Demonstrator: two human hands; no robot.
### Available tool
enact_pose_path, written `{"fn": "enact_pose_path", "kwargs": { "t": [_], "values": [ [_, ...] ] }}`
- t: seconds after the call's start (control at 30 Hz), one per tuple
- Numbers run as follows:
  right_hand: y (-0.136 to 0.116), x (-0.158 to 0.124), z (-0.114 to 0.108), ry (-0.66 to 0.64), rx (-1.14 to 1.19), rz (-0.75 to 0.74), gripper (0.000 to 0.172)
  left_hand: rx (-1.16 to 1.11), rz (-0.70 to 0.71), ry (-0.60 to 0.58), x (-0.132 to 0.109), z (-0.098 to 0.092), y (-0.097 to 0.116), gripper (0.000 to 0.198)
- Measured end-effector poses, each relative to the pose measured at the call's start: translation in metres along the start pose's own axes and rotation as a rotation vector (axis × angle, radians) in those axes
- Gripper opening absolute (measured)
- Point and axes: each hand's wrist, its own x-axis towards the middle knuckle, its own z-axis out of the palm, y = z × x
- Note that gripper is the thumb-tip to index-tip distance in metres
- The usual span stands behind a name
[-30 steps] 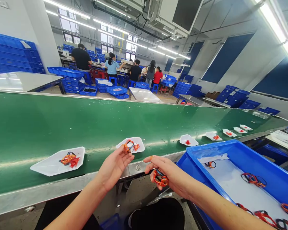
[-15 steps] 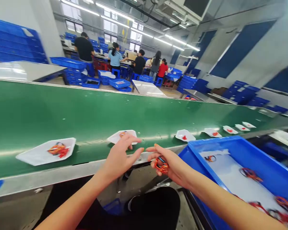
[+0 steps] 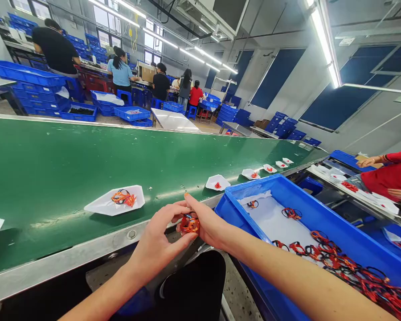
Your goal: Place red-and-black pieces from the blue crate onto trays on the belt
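Note:
Both hands meet in front of the green conveyor belt (image 3: 53, 165). My right hand (image 3: 209, 225) is closed round a small coil of red, orange and black wires (image 3: 190, 224). My left hand (image 3: 157, 240) pinches the same coil from the left with thumb and fingers. Just beyond the hands, a white tray (image 3: 100, 206) on the belt carries another wire coil (image 3: 123, 197). At my right, a blue bin (image 3: 287, 187) lined with white paper holds several more wire coils (image 3: 350, 272).
More white trays (image 3: 218, 182) with red parts run away to the right along the belt. A person in a red sleeve (image 3: 392, 171) works at the far right. Other people sit among stacked blue crates (image 3: 36, 84) behind the belt. A steel rail (image 3: 70, 256) edges the belt.
My left hand left the tray's coil on the belt and came back to grip the coil in my right hand. The tray moved left on the belt, and my view turned right.

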Motion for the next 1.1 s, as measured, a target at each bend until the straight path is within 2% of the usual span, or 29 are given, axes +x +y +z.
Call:
{"fn": "enact_pose_path", "kwargs": {
  "t": [0.1,0.27,0.33,0.43,0.6,0.67,0.73,0.83,0.93,1.03,1.1],
  "values": [
    [0.000,0.001,-0.002,-0.022,0.026,-0.002,0.045,-0.305,-0.249,0.037,0.002,-0.007,0.002,0.034],
    [0.001,0.002,-0.005,-0.022,-0.019,-0.010,0.049,-1.155,-0.633,0.211,0.011,-0.020,-0.003,0.022],
    [0.001,0.002,-0.006,-0.018,-0.040,-0.016,0.049,-1.378,-0.772,0.242,0.014,-0.024,-0.006,0.021],
    [0.001,0.001,-0.005,-0.014,-0.074,-0.017,0.049,-1.498,-0.894,0.248,0.016,-0.028,-0.010,0.025],
    [0.003,0.000,-0.005,-0.012,-0.114,-0.035,0.049,-1.505,-0.865,0.230,0.013,-0.028,-0.011,0.026],
    [0.001,-0.001,-0.006,-0.009,-0.128,-0.045,0.047,-1.396,-0.807,0.204,0.014,-0.026,-0.010,0.027],
    [-0.008,-0.001,-0.009,0.002,-0.133,-0.084,0.044,-1.110,-0.655,0.217,0.020,-0.022,-0.010,0.031],
    [-0.041,-0.007,-0.019,0.061,-0.116,-0.242,0.038,-0.389,-0.322,0.232,0.044,-0.010,-0.013,0.038],
    [-0.085,-0.023,-0.039,0.194,-0.150,-0.471,0.031,0.211,-0.079,0.135,0.079,0.008,-0.021,0.042],
    [-0.118,-0.048,-0.072,0.340,-0.344,-0.625,0.024,0.515,0.004,0.013,0.107,0.027,-0.032,0.048],
    [-0.126,-0.063,-0.102,0.418,-0.508,-0.659,0.023,0.598,-0.001,-0.024,0.114,0.037,-0.039,0.058]
  ]
}}
